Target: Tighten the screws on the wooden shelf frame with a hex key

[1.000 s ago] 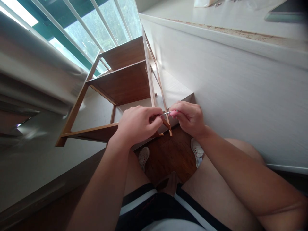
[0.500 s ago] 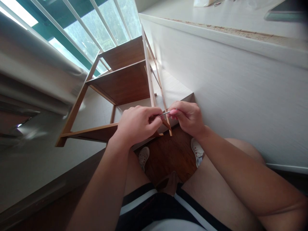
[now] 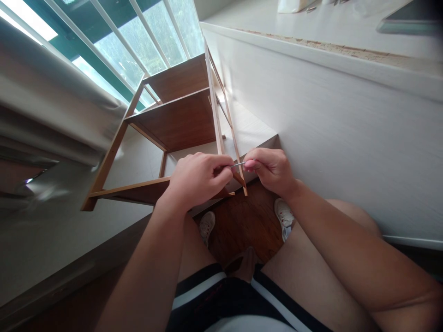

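Observation:
A thin silver metal rod (image 3: pixel 238 163), shaped much like a hex key, stretches between my two hands. My right hand (image 3: pixel 272 170) pinches its right end between thumb and finger. My left hand (image 3: pixel 200 177) is closed, with thumb and forefinger at the rod's left end; the rest of what it covers is hidden. Just behind the hands stands a brown wooden shelf rack (image 3: pixel 183 115), tilted in view, with flat shelves and slim posts. One lower corner passes behind my fingers, and I cannot tell whether the rod touches it.
On the right runs a white counter (image 3: pixel 328 83) with a chipped front edge; small metal pieces (image 3: pixel 310 9) and a dark flat object (image 3: pixel 411 20) lie on top. A grey curtain (image 3: pixel 58 87) hangs at left beside a barred window (image 3: pixel 138 37). My shoes (image 3: pixel 206 226) rest on brown flooring.
My right hand has shifted very slightly to the right along the rod. The view has tipped a little; my left hand and the rack stay put.

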`<state>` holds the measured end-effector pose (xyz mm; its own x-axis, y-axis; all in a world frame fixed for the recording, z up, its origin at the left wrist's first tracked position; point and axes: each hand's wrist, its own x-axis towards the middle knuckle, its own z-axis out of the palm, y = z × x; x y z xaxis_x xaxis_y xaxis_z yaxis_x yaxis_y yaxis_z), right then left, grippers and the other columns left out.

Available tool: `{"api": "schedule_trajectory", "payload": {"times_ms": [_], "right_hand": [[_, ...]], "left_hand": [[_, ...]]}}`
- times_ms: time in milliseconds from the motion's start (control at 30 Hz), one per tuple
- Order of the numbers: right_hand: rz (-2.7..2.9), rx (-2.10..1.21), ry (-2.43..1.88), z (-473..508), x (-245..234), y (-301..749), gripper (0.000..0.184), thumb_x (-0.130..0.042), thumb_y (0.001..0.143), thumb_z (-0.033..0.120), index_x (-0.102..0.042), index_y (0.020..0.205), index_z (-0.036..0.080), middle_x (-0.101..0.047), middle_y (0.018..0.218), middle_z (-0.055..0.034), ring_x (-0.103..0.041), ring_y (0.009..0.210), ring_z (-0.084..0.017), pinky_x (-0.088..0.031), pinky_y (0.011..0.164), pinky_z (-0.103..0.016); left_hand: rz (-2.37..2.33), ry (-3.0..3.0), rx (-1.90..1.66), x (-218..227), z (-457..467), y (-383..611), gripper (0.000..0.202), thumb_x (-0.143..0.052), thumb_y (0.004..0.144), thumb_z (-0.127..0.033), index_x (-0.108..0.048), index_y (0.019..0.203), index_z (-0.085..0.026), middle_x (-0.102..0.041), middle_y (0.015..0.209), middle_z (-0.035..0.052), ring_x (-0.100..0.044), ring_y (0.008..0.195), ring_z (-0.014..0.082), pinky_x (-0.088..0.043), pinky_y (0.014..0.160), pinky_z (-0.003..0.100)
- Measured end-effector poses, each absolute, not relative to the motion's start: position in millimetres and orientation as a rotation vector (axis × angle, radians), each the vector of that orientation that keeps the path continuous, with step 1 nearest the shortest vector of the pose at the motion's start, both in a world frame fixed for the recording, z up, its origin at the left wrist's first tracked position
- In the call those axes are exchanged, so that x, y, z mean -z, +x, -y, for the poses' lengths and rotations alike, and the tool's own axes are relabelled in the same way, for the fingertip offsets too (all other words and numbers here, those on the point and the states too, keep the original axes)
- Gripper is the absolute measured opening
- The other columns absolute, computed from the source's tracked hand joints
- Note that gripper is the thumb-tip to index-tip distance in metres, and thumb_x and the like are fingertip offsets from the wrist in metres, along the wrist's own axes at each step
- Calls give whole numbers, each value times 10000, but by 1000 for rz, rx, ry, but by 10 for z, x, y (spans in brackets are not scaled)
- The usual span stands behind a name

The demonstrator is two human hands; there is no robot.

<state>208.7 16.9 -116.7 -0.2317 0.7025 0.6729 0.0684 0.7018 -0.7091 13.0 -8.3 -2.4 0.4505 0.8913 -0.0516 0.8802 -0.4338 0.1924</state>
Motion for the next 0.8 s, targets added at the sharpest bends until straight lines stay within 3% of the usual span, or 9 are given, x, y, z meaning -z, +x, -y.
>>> {"api": "schedule_trajectory", "payload": {"times_ms": [533, 800], "right_hand": [[1641, -898, -798, -34, 1036, 2062, 492, -548, 989, 435, -578, 581, 162, -561, 530, 2, -479, 496, -97, -358, 518, -255], [1384, -1259, -793, 26, 961, 1984, 494, -587, 956, 450, -565, 552, 167, -539, 456, 11, -441, 403, -90, -315, 420, -249]], "left_hand": [[-1589, 2511, -97, 40, 85, 150, 269, -463, 893, -352, -729, 884, -312, -701, 754, -16, -591, 724, 194, -321, 636, 310], [-1585, 2526, -93, 51, 86, 150, 271, -456, 887, -345, -726, 886, -324, -695, 742, -29, -588, 710, 187, -319, 630, 311]]}}
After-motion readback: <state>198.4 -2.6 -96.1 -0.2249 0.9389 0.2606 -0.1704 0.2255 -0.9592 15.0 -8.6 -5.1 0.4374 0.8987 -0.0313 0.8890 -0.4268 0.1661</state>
